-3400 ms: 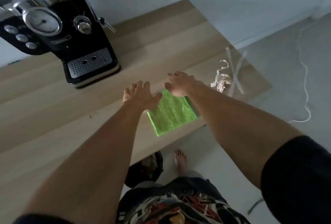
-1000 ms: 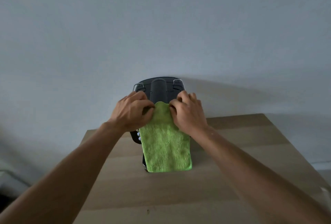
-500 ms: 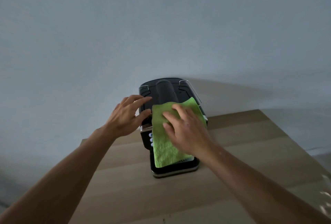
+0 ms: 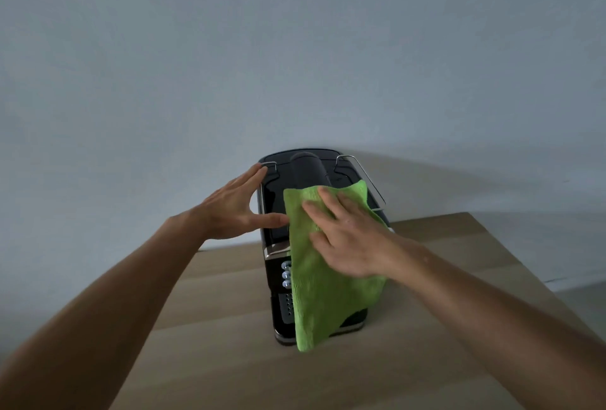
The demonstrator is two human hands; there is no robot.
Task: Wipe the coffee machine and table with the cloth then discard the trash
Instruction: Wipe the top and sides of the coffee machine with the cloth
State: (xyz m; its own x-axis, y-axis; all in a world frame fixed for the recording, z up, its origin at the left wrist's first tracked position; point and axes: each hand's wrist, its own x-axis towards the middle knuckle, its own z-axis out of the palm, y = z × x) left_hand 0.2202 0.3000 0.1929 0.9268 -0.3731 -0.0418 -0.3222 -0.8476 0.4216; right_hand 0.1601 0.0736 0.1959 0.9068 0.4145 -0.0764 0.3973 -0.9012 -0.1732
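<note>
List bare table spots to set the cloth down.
Bare table lies in front of the machine, between the left forearm and right forearm, and on its left up to the table's edge. Right of the machine is bare too, though the right forearm crosses above it. Crowded: the machine's top, with the cloth, left hand and right hand on it.

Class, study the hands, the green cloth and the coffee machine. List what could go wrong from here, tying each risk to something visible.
1. The green cloth is only pressed flat by the right hand; most of it hangs down the front of the coffee machine, so it may slip off.
2. It hangs beside the buttons; a wipe could press one.
3. Its far corner lies near the wire rail and might snag.
</note>
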